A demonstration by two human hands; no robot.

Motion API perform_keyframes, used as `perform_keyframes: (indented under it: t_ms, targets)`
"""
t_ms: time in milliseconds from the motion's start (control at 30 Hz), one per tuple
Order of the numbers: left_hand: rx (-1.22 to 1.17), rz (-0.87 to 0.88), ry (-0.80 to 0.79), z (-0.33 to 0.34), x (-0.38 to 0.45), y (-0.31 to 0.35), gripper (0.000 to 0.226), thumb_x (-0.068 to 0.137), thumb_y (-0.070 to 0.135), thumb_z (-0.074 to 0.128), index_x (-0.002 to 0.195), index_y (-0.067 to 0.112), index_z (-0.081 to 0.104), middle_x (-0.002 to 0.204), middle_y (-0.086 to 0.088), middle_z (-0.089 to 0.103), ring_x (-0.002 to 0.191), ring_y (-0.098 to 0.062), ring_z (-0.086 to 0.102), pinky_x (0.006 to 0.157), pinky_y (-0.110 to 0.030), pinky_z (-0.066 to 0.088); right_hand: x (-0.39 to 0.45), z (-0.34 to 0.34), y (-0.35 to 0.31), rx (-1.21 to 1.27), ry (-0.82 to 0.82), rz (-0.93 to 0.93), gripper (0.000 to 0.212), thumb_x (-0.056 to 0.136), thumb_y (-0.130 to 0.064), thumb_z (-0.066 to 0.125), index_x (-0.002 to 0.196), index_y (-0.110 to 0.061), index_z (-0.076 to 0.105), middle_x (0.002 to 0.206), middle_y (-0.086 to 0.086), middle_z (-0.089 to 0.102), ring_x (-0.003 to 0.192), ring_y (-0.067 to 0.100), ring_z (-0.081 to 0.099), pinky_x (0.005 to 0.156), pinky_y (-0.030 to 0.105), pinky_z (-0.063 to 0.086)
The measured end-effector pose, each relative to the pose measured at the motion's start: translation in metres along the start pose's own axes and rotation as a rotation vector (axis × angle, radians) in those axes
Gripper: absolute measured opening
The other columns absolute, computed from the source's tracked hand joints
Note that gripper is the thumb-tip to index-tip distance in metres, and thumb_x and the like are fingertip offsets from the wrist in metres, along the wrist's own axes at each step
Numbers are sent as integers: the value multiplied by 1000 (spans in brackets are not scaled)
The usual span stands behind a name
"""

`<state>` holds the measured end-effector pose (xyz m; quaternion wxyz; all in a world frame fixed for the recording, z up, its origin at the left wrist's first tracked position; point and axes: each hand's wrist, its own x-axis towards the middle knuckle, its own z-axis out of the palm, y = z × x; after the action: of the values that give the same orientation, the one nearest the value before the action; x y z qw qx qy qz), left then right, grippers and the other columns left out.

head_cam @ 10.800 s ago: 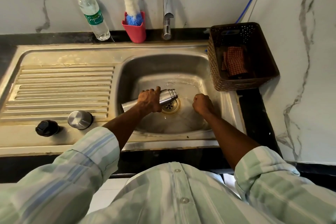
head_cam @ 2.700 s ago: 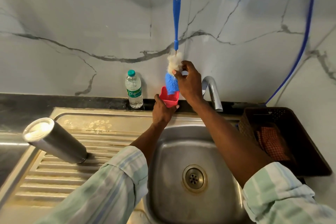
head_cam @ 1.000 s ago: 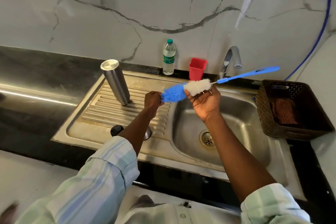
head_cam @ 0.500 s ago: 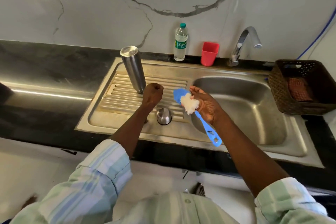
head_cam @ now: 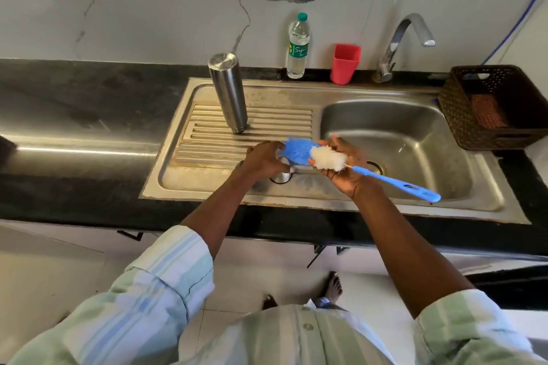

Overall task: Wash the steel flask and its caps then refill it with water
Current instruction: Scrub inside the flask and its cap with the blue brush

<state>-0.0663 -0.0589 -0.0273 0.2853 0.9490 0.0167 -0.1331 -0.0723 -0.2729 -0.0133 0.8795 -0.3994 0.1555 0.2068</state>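
The steel flask (head_cam: 228, 92) stands upside down on the sink's ribbed drainboard (head_cam: 261, 124). A round steel cap (head_cam: 282, 177) lies on the drainboard's front strip, mostly hidden under my left hand (head_cam: 262, 161). That hand hovers over the cap, thumb and fingers in a loose curve at the blue tip of the bottle brush (head_cam: 299, 151). My right hand (head_cam: 345, 172), palm up, holds the brush by its white bristles. The blue handle points right, over the basin. The black cap is hidden.
A plastic water bottle (head_cam: 298, 44), a red cup (head_cam: 345, 64) and the tap (head_cam: 398, 41) line the back wall. The sink basin (head_cam: 421, 133) is on the right. A brown basket (head_cam: 462, 124) holding a checked cloth sits beyond it. Black counter (head_cam: 74, 104) stretches left.
The brush has swung round, so its handle points right instead of toward me. My left hand has unfolded from a fist and moved right to the blue tip, covering the steel cap.
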Motion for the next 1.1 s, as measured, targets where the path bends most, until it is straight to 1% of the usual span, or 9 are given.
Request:
perform_keyframes:
  t_ms: [167,300,500,633,733,833,900,1000,1100]
  targets:
    - [136,56,-42,10,-1,2,89,70,37,86,146,19,43,136,-3,59,128,-26,51,104,-37,39,-10,-2,4,-159,72,-15,44,83,11,59,121,-10,53,111,11,66,83,26,71,80,41,58]
    - [26,15,105,18,-2,6,62,74,27,80,129,15,55,116,-5,65,108,-26,60,78,-30,42,-25,-7,-1,-298,100,44,29,81,9,57,107,-3,57,90,12,65,77,23,62,60,32,52]
    - [-935,-226,150,22,10,23,25,80,27,80,96,17,64,102,-14,72,89,-29,69,72,-34,55,-28,-23,-13,-339,50,43,41,80,6,56,120,-4,58,97,20,66,85,32,65,77,43,54]
    - [-1434,-337,21,28,14,40,20,92,24,67,102,8,59,103,-19,63,92,-31,66,89,-52,57,-33,-18,-31,-667,96,-32,57,77,9,55,126,-19,58,84,13,65,56,23,55,53,30,44]
    - [-1669,-392,-19,39,22,52,23,97,29,60,97,8,52,104,-22,63,92,-34,67,73,-48,60,-34,-28,-44,-937,180,-146,61,77,-4,65,131,-33,56,88,3,69,50,17,56,45,25,43]
    - [-1722,-458,47,53,34,69,26,99,35,56,102,10,51,109,-24,64,91,-34,66,72,-44,60,-31,-52,-62,-1145,166,-299,53,81,-33,75,131,-35,58,96,-9,70,54,0,56,57,25,47]
    - [-1741,-480,103,59,40,81,26,100,35,55,102,9,52,108,-23,63,95,-35,65,88,-46,57,-31,-65,-72,-1245,150,-358,56,80,-47,72,133,-39,57,107,-12,70,73,2,62,74,30,51]
    - [-1738,-469,120,68,53,101,27,97,35,59,95,9,55,102,-20,63,97,-33,65,98,-46,52,-27,-79,-87,-1396,142,-394,55,83,-45,69,136,-37,54,123,-8,67,106,15,65,92,33,50]
    - [-1710,-433,120,73,64,125,26,94,35,63,87,10,58,93,-14,63,86,-27,65,84,-41,56,-18,-87,-95,-1579,83,-423,48,88,-42,64,135,-37,55,125,-2,67,113,22,61,92,34,48]
